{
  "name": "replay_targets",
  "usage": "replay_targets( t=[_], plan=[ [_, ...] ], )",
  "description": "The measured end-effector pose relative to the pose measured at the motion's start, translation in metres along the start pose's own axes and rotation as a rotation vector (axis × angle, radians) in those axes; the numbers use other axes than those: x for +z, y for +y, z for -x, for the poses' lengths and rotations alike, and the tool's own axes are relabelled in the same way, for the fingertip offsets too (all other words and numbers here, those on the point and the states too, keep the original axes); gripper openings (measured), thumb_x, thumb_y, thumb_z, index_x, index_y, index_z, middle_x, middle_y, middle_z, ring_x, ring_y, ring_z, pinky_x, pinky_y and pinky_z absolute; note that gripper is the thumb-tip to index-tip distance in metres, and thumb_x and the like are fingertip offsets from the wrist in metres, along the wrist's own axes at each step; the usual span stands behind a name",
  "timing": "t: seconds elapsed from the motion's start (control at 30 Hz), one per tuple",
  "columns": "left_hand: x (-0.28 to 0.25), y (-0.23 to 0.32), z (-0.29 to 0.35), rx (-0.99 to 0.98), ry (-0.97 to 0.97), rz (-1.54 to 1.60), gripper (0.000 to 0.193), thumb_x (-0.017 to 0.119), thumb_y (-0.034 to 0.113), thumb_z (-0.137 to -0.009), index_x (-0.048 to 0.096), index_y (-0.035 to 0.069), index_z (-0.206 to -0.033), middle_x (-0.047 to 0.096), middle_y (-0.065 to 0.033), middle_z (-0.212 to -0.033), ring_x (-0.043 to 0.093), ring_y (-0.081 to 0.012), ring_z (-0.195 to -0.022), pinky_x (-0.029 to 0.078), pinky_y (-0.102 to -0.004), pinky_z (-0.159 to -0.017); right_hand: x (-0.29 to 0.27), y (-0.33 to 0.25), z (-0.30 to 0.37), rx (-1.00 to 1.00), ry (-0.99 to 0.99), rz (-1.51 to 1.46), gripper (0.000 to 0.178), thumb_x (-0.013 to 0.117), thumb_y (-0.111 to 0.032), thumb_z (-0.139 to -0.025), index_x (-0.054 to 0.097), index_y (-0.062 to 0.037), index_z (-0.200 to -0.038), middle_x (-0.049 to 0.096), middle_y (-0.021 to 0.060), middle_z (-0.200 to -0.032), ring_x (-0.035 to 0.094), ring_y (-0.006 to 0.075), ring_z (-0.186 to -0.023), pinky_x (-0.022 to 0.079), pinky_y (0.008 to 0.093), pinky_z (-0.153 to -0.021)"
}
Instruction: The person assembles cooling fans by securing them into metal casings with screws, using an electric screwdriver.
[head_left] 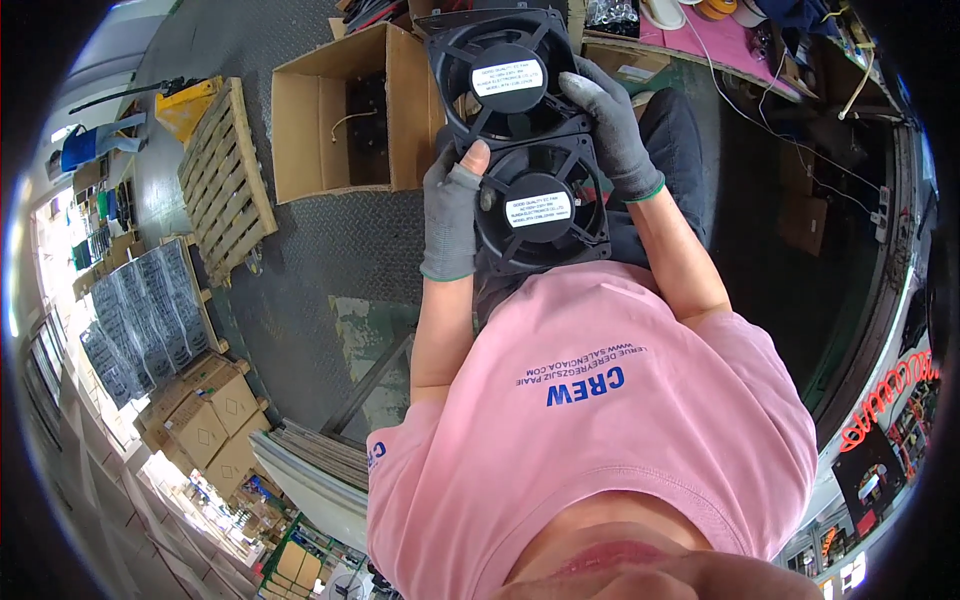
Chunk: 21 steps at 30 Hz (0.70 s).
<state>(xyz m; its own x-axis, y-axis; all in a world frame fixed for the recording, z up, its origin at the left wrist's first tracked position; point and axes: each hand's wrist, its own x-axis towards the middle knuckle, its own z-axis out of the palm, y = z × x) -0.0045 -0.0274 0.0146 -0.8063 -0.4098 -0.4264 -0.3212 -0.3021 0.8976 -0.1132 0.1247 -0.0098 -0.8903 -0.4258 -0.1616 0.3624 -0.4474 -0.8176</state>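
Observation:
Two square black cooling fans are held one beyond the other in front of my body, edges meeting. Each has a round hub with a white label. My left hand (450, 215), in a grey glove with the thumb tip bare, grips the left side where the far fan (507, 80) and the near fan (540, 208) meet. Around the right edge of the far fan closes my gloved right hand (618, 135), its fingertips on the front. The undersides of the fans and the fingers behind them are hidden.
An open cardboard box (310, 130) with dark contents stands left of the fans. Farther left are a wooden pallet (225, 180) on a yellow pallet truck (188, 108) and stacked cartons (215, 420). A pink-topped bench (700, 50) with cables lies at the far right.

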Motion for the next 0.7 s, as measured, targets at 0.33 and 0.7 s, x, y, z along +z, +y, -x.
replay_targets(
  t=[0.33, 0.7],
  plan=[
    [0.002, 0.003, 0.002, 0.001, 0.035, -0.074, 0.043, 0.067, 0.040, -0.080, 0.062, 0.002, -0.099, 0.057, -0.0021, -0.080, 0.051, -0.0106, -0.068, 0.042, -0.0235, -0.060, -0.007, 0.005, -0.005, -0.044, -0.003, 0.104, 0.040, 0.052, -0.020, -0.086, 0.052, 0.0025, -0.119, 0.060, 0.0069, -0.104, 0.056, 0.0120, -0.093, 0.044, 0.0244, -0.084],
    [0.003, 0.003, 0.000, -0.002, 0.037, -0.097, 0.037, 0.068, 0.040, -0.080, 0.063, 0.006, -0.094, 0.056, 0.0017, -0.071, 0.046, -0.0057, -0.056, 0.034, -0.0202, -0.048, -0.009, 0.005, -0.004, -0.016, -0.022, 0.000, 0.041, 0.054, -0.018, -0.087, 0.052, 0.0028, -0.122, 0.060, 0.0071, -0.105, 0.057, 0.0109, -0.093, 0.046, 0.0230, -0.082]
  ],
)
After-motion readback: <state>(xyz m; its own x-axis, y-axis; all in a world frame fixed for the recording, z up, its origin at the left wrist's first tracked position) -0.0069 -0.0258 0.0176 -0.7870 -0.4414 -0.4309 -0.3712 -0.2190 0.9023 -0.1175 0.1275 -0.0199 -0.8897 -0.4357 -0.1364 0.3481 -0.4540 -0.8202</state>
